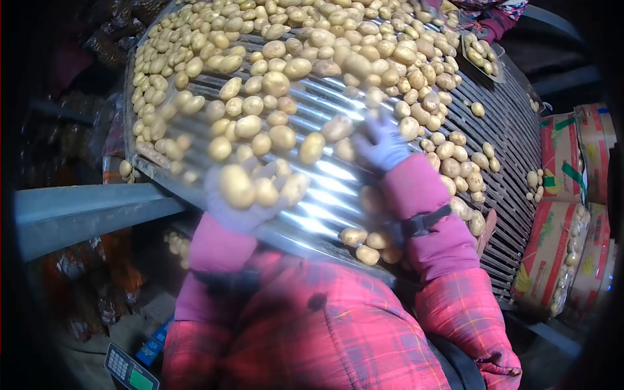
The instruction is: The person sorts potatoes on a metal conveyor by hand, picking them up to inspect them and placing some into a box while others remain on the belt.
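My left hand [242,211], in a pale glove, is cupped under several potatoes [236,186] near the front edge of the slatted metal table. Motion smears its fingers, but the potatoes rest in it. My right hand [383,144], in a light purple glove, reaches over the bare slats with fingers apart and somewhat blurred. Nothing shows in its grasp. Close to its fingertips are a potato [374,97] above and another potato [338,128] to the left. A few potatoes [367,254] lie by the front edge below my right forearm.
Potatoes are heaped across the back and left of the slatted table [328,188]. At the far right, another person's sleeve [497,25] is near a scoop of potatoes [481,57]. Cardboard boxes [543,244] stand on the right. A metal beam [97,211] juts in from the left; a scale display [132,372] sits below.
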Motion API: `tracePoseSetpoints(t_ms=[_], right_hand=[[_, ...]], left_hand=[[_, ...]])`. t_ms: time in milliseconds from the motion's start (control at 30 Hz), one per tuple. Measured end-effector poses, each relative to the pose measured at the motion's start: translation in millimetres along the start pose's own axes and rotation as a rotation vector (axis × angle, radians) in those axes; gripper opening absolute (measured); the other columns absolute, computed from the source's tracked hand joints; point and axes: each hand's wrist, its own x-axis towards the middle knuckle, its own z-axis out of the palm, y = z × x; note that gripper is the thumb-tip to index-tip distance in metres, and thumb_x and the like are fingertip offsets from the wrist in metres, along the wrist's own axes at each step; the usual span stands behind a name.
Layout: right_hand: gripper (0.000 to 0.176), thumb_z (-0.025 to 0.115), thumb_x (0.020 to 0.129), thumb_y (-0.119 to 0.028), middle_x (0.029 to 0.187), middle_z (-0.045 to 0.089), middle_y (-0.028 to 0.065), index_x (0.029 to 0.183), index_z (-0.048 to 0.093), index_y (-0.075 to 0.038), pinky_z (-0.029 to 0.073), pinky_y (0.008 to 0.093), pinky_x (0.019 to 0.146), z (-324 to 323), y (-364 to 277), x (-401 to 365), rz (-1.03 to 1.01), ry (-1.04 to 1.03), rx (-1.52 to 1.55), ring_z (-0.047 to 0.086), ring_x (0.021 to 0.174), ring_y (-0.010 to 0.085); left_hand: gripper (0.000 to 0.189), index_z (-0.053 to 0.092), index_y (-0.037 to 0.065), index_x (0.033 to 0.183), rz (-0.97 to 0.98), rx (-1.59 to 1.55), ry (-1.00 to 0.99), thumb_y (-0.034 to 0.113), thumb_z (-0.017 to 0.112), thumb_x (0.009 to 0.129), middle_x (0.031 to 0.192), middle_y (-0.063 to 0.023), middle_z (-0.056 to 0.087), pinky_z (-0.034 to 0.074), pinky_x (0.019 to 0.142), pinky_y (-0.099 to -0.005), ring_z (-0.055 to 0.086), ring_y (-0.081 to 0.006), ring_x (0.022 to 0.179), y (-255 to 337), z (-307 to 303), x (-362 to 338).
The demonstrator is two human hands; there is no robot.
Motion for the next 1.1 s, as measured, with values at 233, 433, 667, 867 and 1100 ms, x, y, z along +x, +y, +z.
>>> tracePoseSetpoints(t_ms=[233,433,667,867,1100], right_hand=[[0.061,0.053,0.079,-0.044,0.127,0.044,0.0201,0.129,0.043,-0.012,0.043,0.0464,0.092,31.1,-76.0,-25.2,-0.263,-0.308,0.078,0.050,0.110,0.0393],[0.031,0.051,0.086,-0.028,0.106,0.057,0.0164,0.112,0.054,-0.011,0.046,0.0438,0.080,18.0,-79.3,2.5,-0.147,0.007,0.244,0.058,0.091,0.0340],[0.043,0.057,0.082,-0.033,0.109,0.055,0.0167,0.121,0.052,-0.016,0.045,0.0450,0.087,70.1,-85.4,43.4,-0.174,-0.077,-0.071,0.051,0.105,0.0357],[0.055,0.061,0.080,-0.039,0.113,0.056,0.0210,0.125,0.051,-0.009,0.042,0.0383,0.094,64.9,-98.7,31.7,-0.007,-0.151,0.674,0.054,0.108,0.0332],[0.058,0.059,0.085,-0.036,0.117,0.058,0.0173,0.133,0.042,-0.009,0.045,0.0391,0.090,54.5,-109.6,23.5,0.107,-0.172,0.955,0.057,0.107,0.0318]], left_hand=[[0.073,0.037,0.011,0.132,0.150,0.821,0.002,0.063,0.042,0.082,0.140,-0.0176,0.034,0.031,0.097,-0.0659,0.032,-0.0435,0.129,6.7,-13.0,4.4],[0.059,0.037,0.005,0.128,0.124,0.330,0.213,0.034,0.057,0.080,0.125,-0.0159,0.043,0.045,0.086,-0.0511,0.046,-0.0333,0.113,0.8,55.2,-0.3],[0.074,0.041,0.012,0.133,-0.053,-0.243,-0.025,0.063,0.045,0.080,0.140,-0.0155,0.034,0.039,0.092,-0.0610,0.039,-0.0399,0.124,6.6,9.4,6.9],[0.074,0.042,0.015,0.132,-0.058,-0.157,0.004,0.067,0.040,0.080,0.138,-0.0135,0.038,0.045,0.085,-0.0570,0.044,-0.0381,0.118,7.6,-0.1,4.5],[0.072,0.043,0.014,0.128,0.170,-0.009,-0.066,0.067,0.033,0.081,0.124,-0.0085,0.048,0.045,0.075,-0.0440,0.050,-0.0289,0.103,19.3,-19.5,0.2]])
